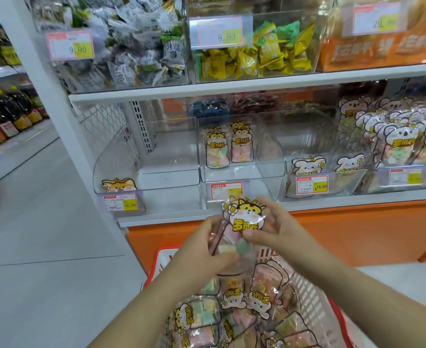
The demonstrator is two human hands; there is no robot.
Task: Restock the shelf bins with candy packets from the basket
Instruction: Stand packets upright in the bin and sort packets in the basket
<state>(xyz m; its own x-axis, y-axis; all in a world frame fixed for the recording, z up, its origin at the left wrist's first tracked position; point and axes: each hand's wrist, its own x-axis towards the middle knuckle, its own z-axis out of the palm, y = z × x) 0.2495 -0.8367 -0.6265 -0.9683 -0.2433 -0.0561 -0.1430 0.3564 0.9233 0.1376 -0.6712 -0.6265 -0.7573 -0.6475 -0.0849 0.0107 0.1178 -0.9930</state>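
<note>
Near field: a basket (307,297) with a red rim and white mesh walls stands at the bottom of the view, filled with loose candy packets (234,305) lying flat and overlapping. Above the basket, both hands hold one packet (245,218) upright, its cartoon cat face toward the camera. The left hand (204,249) curls its fingers round the lower part, where the pastel sweets show through the clear wrapper; the right hand (279,227) pinches the packet's right edge, thumb on the front.

Middle field: on the lower shelf directly behind the raised packet, a clear bin (269,156) holds two matching packets (228,146) standing at its back, with a price label (225,190) on its front. The bin to the left (116,159) contains a single dog-faced packet (118,185) against its front wall (the bins to the right carry bear-printed packets (307,167)).

Far field: the upper shelf carries clear bins of yellow wrapped sweets (257,56).
</note>
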